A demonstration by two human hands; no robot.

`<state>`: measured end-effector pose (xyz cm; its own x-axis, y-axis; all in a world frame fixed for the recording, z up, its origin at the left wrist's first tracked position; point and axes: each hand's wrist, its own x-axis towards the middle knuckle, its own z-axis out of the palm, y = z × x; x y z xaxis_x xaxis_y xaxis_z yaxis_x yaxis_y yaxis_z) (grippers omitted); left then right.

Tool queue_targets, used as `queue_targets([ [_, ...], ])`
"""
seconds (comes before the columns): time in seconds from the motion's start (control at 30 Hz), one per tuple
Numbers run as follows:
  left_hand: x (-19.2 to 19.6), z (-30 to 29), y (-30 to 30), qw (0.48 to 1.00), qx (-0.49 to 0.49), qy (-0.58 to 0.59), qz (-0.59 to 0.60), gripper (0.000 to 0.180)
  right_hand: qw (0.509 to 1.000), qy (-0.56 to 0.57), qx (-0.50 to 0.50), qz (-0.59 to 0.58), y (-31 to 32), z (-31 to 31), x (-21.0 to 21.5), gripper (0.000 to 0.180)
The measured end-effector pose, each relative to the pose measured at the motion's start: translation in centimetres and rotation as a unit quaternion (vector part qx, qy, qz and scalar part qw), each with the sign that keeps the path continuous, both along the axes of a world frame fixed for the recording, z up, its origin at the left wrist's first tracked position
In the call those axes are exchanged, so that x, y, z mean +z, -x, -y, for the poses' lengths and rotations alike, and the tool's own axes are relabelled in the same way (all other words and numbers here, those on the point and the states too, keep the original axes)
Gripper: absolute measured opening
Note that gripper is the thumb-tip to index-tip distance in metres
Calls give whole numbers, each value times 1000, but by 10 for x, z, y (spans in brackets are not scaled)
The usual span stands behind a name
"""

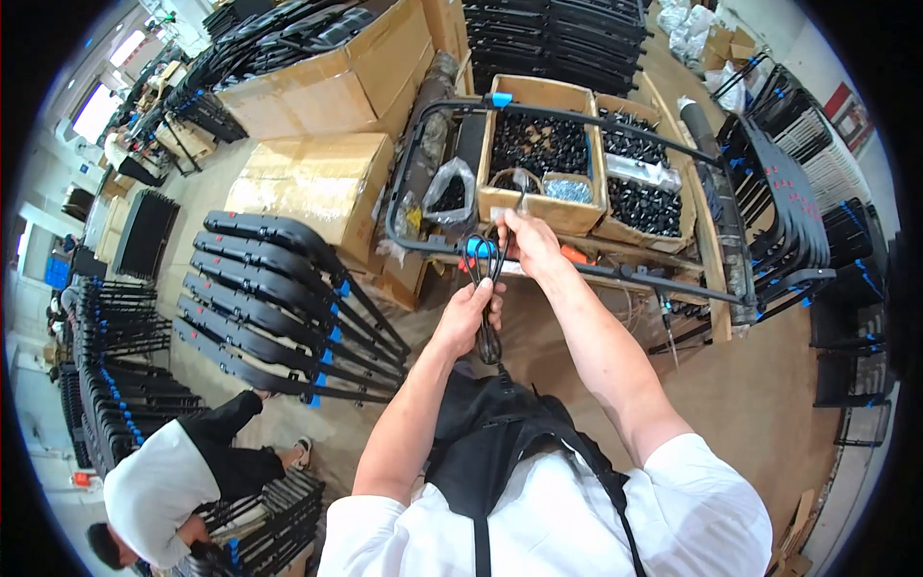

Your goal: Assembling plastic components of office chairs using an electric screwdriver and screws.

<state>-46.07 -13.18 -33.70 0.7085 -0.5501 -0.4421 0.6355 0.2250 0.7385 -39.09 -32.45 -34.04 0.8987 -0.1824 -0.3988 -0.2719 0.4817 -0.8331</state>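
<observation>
A looped bundle of thin black cable (488, 344) hangs in front of my body, with a bright blue piece (481, 252) showing in its upper loops. My left hand (471, 313) is closed around the middle of the bundle. Just above and to the right, my right hand (529, 240) is closed, its fingers pinching an upper strand of the cable. Behind both hands a black tubular frame (663, 285) with rounded corners lies across the workbench. What the fingertips cover is hidden.
Beyond the frame stand a wooden box (550, 89) of small black parts, another parts box (685, 207) and a plastic bag (450, 192). Black curved frames (260, 288) are stacked at left near a cardboard box (317, 183). At lower left another person (163, 481) bends over.
</observation>
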Motion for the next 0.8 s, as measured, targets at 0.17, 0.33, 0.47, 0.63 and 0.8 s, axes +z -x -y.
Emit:
queue_targets([
  [0.17, 24, 1, 33, 987, -17, 123, -106, 31, 967, -223, -111, -51, -24, -14, 15, 31],
  [0.33, 75, 4, 71, 991, -18, 65, -114, 30, 977, -163, -139, -14, -34, -1, 51, 35],
  [0.47, 89, -1, 90, 995, -43, 57, -67, 32, 977, -145, -154, -7, -47, 12, 72, 34],
  [0.63, 119, -5, 109, 995, -90, -31, -18, 31, 970, -149, -194, 7, -71, 24, 81, 33],
  [0.8, 109, -14, 120, 964, -105, -179, 165, 38, 985, -50, -134, 92, -84, 29, 111, 33],
])
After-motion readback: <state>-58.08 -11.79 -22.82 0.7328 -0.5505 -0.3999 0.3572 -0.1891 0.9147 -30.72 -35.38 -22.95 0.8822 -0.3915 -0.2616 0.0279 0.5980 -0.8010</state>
